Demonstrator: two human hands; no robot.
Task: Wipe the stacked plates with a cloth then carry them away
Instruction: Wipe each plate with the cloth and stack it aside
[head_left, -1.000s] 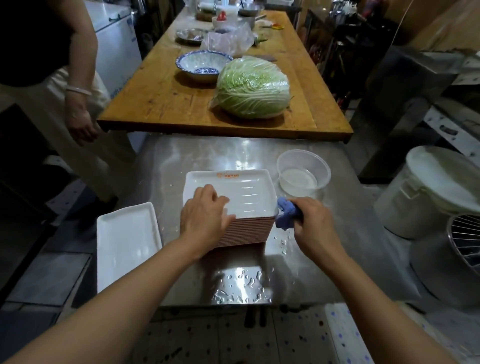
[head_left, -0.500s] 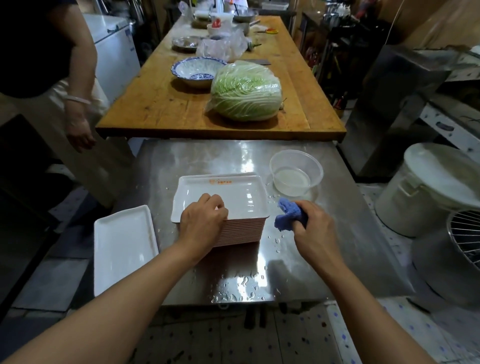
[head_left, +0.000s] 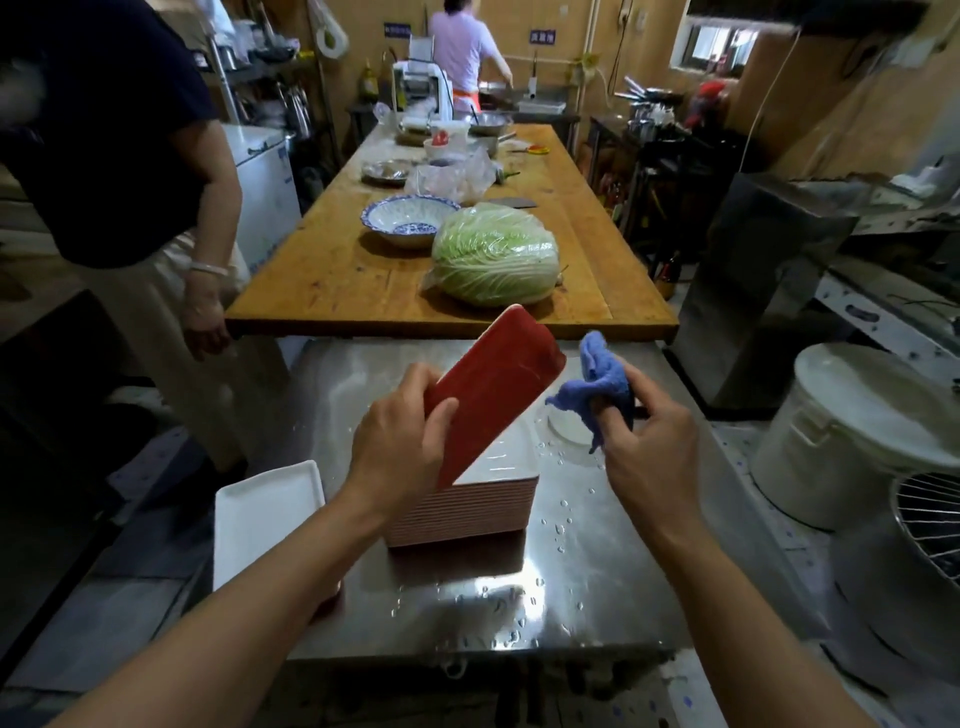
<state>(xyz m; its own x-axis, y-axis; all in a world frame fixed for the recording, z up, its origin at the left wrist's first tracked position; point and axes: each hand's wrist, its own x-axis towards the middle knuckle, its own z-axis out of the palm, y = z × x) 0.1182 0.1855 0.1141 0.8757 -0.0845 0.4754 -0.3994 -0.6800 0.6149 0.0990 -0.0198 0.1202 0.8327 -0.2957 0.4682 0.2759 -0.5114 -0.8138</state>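
A stack of rectangular plates (head_left: 467, 512), white on top with red undersides, stands in the middle of the wet steel table (head_left: 597, 582). My left hand (head_left: 400, 441) grips the top plate (head_left: 493, 389) by its near edge and holds it tilted up above the stack, red underside facing me. My right hand (head_left: 649, 436) holds a bunched blue cloth (head_left: 597, 384) just right of the raised plate, apart from it. A single white plate (head_left: 265, 514) lies at the table's left edge.
A clear plastic bowl (head_left: 566, 431) sits behind the cloth, mostly hidden. The wooden table (head_left: 337, 280) beyond carries a cabbage (head_left: 496, 254) and a blue-patterned bowl (head_left: 408, 221). A person (head_left: 130, 156) stands at the left. A white bucket (head_left: 852, 436) is at the right.
My left hand has lifted the top plate off the stack and tipped it up so its red underside shows. My right hand rose with the cloth. The head camera tilted upward.
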